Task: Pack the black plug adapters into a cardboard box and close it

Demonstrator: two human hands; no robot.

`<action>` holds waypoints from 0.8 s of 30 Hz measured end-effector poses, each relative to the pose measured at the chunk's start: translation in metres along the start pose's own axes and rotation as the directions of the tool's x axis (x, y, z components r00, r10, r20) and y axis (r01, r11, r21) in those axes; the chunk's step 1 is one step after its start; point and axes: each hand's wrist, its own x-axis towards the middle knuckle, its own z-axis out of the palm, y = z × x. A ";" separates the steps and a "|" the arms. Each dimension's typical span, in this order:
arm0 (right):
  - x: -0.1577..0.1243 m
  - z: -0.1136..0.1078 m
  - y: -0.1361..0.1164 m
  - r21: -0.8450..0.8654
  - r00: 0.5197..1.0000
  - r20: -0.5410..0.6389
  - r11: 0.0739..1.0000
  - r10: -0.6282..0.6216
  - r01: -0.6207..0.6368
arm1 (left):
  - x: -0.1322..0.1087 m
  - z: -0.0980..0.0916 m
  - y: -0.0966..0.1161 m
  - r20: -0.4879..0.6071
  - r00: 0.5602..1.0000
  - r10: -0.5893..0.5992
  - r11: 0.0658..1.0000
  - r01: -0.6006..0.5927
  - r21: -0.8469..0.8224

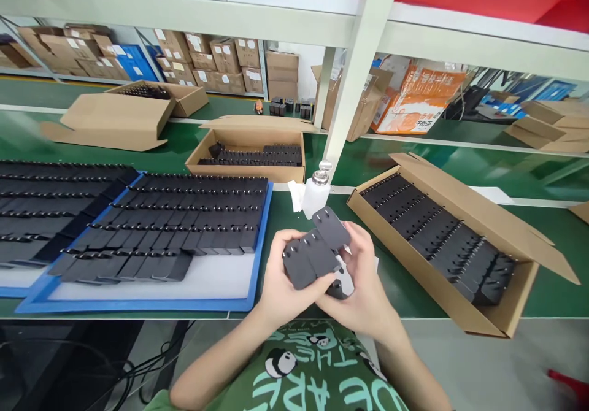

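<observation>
A green workbench (pixel 556 264) under a pale shelf frame carries a blue-edged tray (pixel 138 303) of black plug adapters in rows on the left, open cardboard boxes (pixel 464 313) of the same parts behind and to the right, and a white pump bottle (pixel 316 193) in the middle. Just in front of the bottle, the left hand (pixel 280 285) and the right hand (pixel 363 288) together clasp a small row of black adapters (pixel 315 251) above the bench's near edge, fingers closed around them.
</observation>
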 end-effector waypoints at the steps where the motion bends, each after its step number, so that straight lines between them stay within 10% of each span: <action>1: 0.000 -0.008 -0.001 0.043 0.997 0.078 0.999 0.009 -0.012 | 0.001 -0.002 -0.001 0.016 1.000 0.023 1.000 -0.023 -0.008; 9: 0.003 -0.038 0.014 0.303 0.978 0.203 0.945 0.058 -0.119 | 0.011 -0.026 -0.003 0.239 0.957 0.166 0.986 -0.165 -0.025; 24: 0.001 -0.047 0.015 0.137 0.985 0.174 0.990 -0.007 -0.017 | 0.019 -0.033 -0.008 0.407 0.880 0.245 0.969 -0.216 -0.116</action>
